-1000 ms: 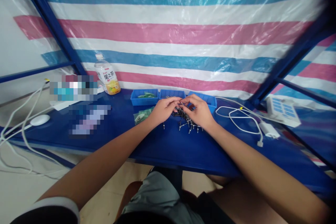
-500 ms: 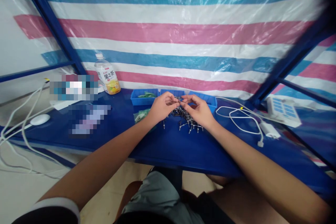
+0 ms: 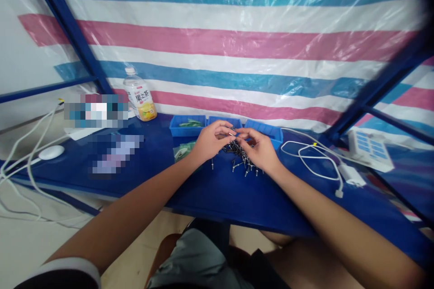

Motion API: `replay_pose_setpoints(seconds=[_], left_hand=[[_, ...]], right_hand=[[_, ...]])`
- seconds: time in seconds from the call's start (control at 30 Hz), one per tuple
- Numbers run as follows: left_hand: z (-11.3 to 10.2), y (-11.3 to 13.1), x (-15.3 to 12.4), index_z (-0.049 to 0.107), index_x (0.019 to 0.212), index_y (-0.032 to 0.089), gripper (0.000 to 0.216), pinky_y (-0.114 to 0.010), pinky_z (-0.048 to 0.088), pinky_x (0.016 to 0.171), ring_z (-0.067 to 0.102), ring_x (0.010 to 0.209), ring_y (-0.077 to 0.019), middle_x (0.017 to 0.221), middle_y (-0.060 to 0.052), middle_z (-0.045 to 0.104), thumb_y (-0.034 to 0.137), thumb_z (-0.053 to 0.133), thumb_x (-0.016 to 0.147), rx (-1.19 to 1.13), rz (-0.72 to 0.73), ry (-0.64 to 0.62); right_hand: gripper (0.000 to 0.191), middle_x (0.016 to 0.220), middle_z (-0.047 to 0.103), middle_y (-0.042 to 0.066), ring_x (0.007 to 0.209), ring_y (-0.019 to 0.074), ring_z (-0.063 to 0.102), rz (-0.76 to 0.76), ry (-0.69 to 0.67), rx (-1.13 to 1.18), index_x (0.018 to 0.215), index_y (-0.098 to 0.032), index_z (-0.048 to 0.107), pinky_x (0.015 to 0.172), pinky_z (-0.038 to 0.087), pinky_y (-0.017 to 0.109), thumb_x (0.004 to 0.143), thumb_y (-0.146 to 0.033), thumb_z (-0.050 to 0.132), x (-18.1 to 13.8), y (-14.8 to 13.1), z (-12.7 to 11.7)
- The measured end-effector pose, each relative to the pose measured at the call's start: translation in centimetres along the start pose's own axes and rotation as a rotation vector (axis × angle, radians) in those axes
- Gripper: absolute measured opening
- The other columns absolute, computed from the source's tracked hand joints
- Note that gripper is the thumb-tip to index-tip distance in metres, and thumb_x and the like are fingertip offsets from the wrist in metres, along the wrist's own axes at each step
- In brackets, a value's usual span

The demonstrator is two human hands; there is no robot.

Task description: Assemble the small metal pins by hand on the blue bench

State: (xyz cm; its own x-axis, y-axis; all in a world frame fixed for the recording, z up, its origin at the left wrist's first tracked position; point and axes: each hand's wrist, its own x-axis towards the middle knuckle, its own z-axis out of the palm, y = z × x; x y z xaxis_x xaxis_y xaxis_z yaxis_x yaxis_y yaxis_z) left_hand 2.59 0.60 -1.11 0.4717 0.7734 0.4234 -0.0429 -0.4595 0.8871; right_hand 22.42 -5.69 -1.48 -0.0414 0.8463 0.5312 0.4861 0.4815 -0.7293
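My left hand (image 3: pixel 210 141) and my right hand (image 3: pixel 261 148) meet fingertip to fingertip over the desk, both pinched. A small silver piece that looks like a blind rivet (image 3: pixel 232 134) shows between the fingertips; the rest of it is hidden by them. Just below and behind the hands lies a heap of blind rivets (image 3: pixel 241 157), thin metal pins with thicker collars, partly covered by my right hand. One loose rivet (image 3: pixel 212 164) lies to the left of the heap. Left of my left hand is a clear bag (image 3: pixel 182 151) with pale and green contents.
Behind the hands stand a blue bin (image 3: pixel 183 132) with green pieces, a middle blue bin (image 3: pixel 225 120) and a right blue bin (image 3: pixel 276 138). A drink bottle (image 3: pixel 140 99) is back left. White cable (image 3: pixel 312 170), an adapter (image 3: pixel 352 175) and a power strip (image 3: pixel 371 149) lie right.
The view has shifted slightly. The fingertips have moved a little, and the silver piece now shows between them. The hands stay together over the rivet heap.
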Motion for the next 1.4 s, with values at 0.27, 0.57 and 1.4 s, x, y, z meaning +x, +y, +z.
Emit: replay_pose_setpoints(seconds=[0.27,0.57,1.4], left_hand=[[0.4,0.8,-0.4,0.062,0.13,0.019,0.048,-0.034,0.062,0.088,0.076,0.096,-0.0204,0.111,-0.011,0.076,0.027,0.08,0.087,-0.069,-0.018,0.008],[-0.4,1.7,-1.2,0.072,0.129,0.019,0.037,-0.028,0.061,0.073,0.076,0.075,-0.0175,0.09,-0.006,0.08,0.042,0.059,0.102,0.233,-0.003,-0.069],[-1.3,1.8,-0.4,0.077,0.091,0.021,0.006,-0.033,0.06,0.085,0.077,0.087,-0.0198,0.095,-0.003,0.082,0.022,0.073,0.088,0.385,0.099,-0.064]], right_hand=[[0.038,0.091,0.076,0.001,0.065,0.0154,0.066,-0.025,-0.037,-0.093,0.136,-0.025,0.065,0.06,0.055,0.028,0.099,-0.031,0.06,-1.1,-1.8,0.3],[0.019,0.097,0.079,0.005,0.074,0.0195,0.072,-0.025,0.125,-0.163,0.106,-0.024,0.071,0.063,0.058,0.03,0.099,-0.04,0.065,-0.8,-1.9,0.0],[0.029,0.101,0.074,0.008,0.09,0.0227,0.071,-0.075,0.051,-0.049,0.117,-0.024,0.073,0.07,0.06,0.035,0.095,-0.044,0.07,-0.4,-0.5,-0.3]])
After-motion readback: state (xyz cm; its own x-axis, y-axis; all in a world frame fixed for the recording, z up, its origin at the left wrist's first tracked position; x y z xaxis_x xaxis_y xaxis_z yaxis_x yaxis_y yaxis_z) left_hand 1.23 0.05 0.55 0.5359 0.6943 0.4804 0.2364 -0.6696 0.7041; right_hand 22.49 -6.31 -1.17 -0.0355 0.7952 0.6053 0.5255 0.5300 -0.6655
